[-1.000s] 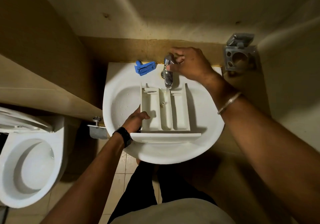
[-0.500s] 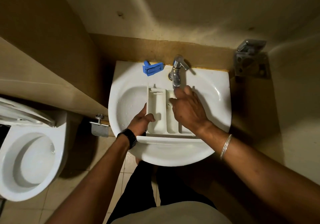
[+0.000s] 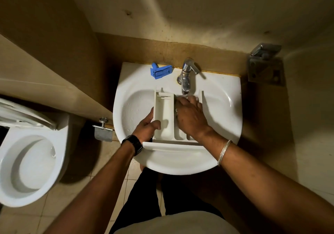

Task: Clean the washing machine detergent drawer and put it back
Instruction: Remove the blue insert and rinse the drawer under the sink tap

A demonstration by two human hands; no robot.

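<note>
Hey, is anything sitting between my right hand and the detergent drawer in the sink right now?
No. The right hand already lies inside the detergent drawer, fingers under the tap. The left hand grips its left wall. The blue insert lies apart on the sink ledge.

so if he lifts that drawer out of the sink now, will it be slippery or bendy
Probably slippery: the drawer sits under the tap, and the right hand is rubbing inside it, so it is likely wet. It looks like rigid moulded plastic with divider walls, so likely stiff and light. The left hand holds only one side wall, so it may tilt.
</note>
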